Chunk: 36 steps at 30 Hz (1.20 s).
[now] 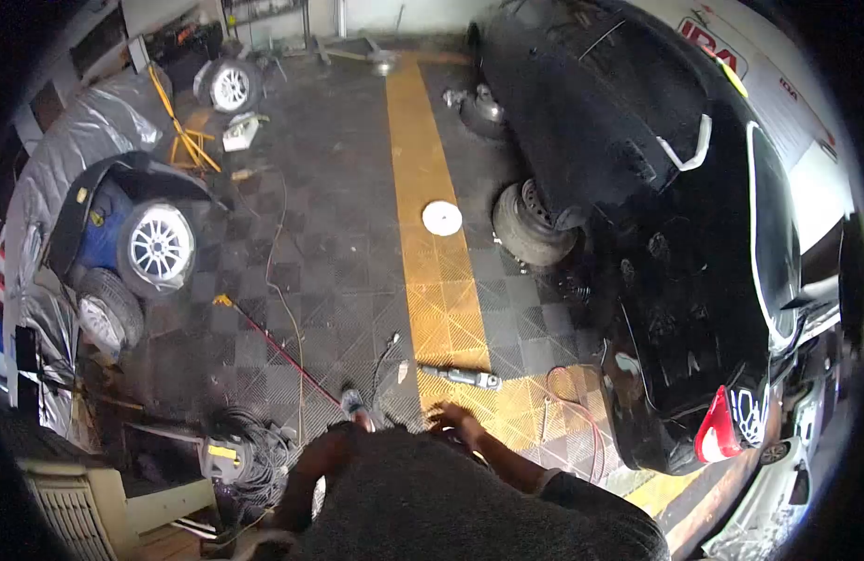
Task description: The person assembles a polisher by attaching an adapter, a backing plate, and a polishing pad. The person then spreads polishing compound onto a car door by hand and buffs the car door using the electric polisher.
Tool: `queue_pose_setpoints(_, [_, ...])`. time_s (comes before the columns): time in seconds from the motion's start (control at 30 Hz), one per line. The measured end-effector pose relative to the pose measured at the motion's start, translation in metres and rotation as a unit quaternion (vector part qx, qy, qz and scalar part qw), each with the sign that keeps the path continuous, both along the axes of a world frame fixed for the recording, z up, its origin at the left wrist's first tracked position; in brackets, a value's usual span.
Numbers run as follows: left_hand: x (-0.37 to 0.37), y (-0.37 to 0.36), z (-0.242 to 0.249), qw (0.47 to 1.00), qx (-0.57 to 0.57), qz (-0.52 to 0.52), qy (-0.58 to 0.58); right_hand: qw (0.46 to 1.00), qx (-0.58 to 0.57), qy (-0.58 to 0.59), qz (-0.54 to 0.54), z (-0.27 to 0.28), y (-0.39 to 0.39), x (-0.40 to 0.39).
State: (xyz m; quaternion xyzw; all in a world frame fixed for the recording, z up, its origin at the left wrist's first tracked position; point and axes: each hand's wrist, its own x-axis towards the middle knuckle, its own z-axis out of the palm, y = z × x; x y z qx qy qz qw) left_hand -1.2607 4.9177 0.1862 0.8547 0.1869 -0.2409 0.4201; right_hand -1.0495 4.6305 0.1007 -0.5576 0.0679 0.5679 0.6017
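Note:
My right hand [458,423] reaches forward over the yellow floor strip, fingers apart with nothing between them. A grey and black long-bodied power tool [462,377] lies on the floor just beyond the fingertips. To its left are a dark cord with a plug [392,348] and a small pale scrap [403,373]. My left arm [310,467] bends down beside my body, and its hand does not show. A shoe [354,404] is visible ahead of my torso. Farther up the yellow strip lies a round white disc [442,218].
A black car body [656,215] fills the right side, with a loose wheel [536,224] beside it. White-rimmed wheels [161,243] stand at left near a yellow stand [187,140]. A red rod [287,355], coiled cables [254,463] and a red hose [581,411] lie on the floor.

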Motion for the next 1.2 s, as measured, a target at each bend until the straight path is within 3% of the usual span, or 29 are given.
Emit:
queue_pose_setpoints(0.03, [0.008,0.026,0.008,0.999,-0.020,-0.022,-0.041,0.995,-0.035,-0.040,-0.089,-0.039,-0.011,0.004])
queue_pose_setpoints(0.07, [0.016,0.052,0.016,0.995,-0.040,-0.045,-0.082,0.985,-0.129,-0.114,0.004,-0.126,-0.036,0.017])
queue_pose_setpoints(0.1, [0.017,0.073,0.002,0.995,-0.048,-0.058,-0.069,0.960,-0.226,-0.165,0.008,-0.156,-0.052,0.011])
queue_pose_setpoints(0.13, [0.019,0.096,-0.025,0.993,-0.068,-0.053,-0.081,0.927,-0.318,-0.169,0.106,-0.105,-0.052,0.015])
queue_pose_setpoints(0.17, [0.032,0.115,-0.039,0.990,-0.089,-0.050,-0.096,0.947,-0.295,-0.122,0.026,-0.085,-0.056,0.009])
queue_pose_setpoints(0.2, [0.061,0.135,-0.023,0.988,-0.125,-0.076,0.045,0.944,-0.327,-0.034,-0.004,-0.086,-0.066,0.007])
queue_pose_setpoints(0.23, [0.082,0.151,-0.018,0.984,-0.133,-0.095,0.071,0.940,-0.338,-0.040,-0.026,-0.164,-0.114,-0.014])
queue_pose_setpoints(0.3, [0.117,0.180,-0.019,0.984,-0.117,-0.126,0.052,0.924,-0.343,0.130,-0.109,-0.175,-0.122,-0.033])
queue_pose_setpoints(0.37, [0.160,0.209,-0.017,0.984,-0.097,-0.141,0.039,0.921,-0.353,0.151,-0.070,-0.139,-0.087,-0.040])
queue_pose_setpoints(0.47, [0.236,0.248,-0.029,0.985,-0.065,-0.154,0.039,0.933,-0.345,0.098,0.039,-0.131,-0.025,-0.016])
queue_pose_setpoints(0.6, [0.360,0.298,-0.057,0.982,-0.007,-0.181,0.052,0.934,-0.323,-0.015,0.151,-0.167,0.067,0.057])
queue_pose_setpoints(0.77, [0.524,0.366,-0.077,0.960,0.105,-0.252,0.061,0.892,-0.370,-0.176,0.190,-0.230,0.204,0.231])
queue_pose_setpoints(0.83, [0.591,0.391,-0.077,0.955,0.097,-0.269,0.076,0.874,-0.411,-0.220,0.136,-0.223,0.238,0.287])
queue_pose_setpoints(0.87, [0.628,0.402,-0.080,0.954,0.081,-0.274,0.085,0.914,-0.361,-0.178,0.048,-0.164,0.242,0.320])
queue_pose_setpoints(0.93, [0.708,0.411,-0.070,0.947,0.062,-0.290,0.125,0.913,-0.388,-0.124,-0.034,-0.176,0.254,0.325])
queue_pose_setpoints(1.0, [0.787,0.422,-0.089,0.944,0.029,-0.296,0.140,0.939,-0.255,0.108,-0.202,-0.183,0.253,0.334])
queue_pose_setpoints(1.07, [0.854,0.436,-0.154,0.951,-0.038,-0.259,0.163,0.888,-0.250,0.014,-0.385,-0.219,0.268,0.314])
queue_pose_setpoints(1.1, [0.885,0.446,-0.190,0.945,-0.035,-0.279,0.170,0.871,-0.312,0.087,-0.370,-0.189,0.276,0.341])
queue_pose_setpoints(1.2, [0.970,0.454,-0.327,0.905,0.044,-0.393,0.154,0.759,-0.262,0.126,-0.582,-0.189,0.318,0.365])
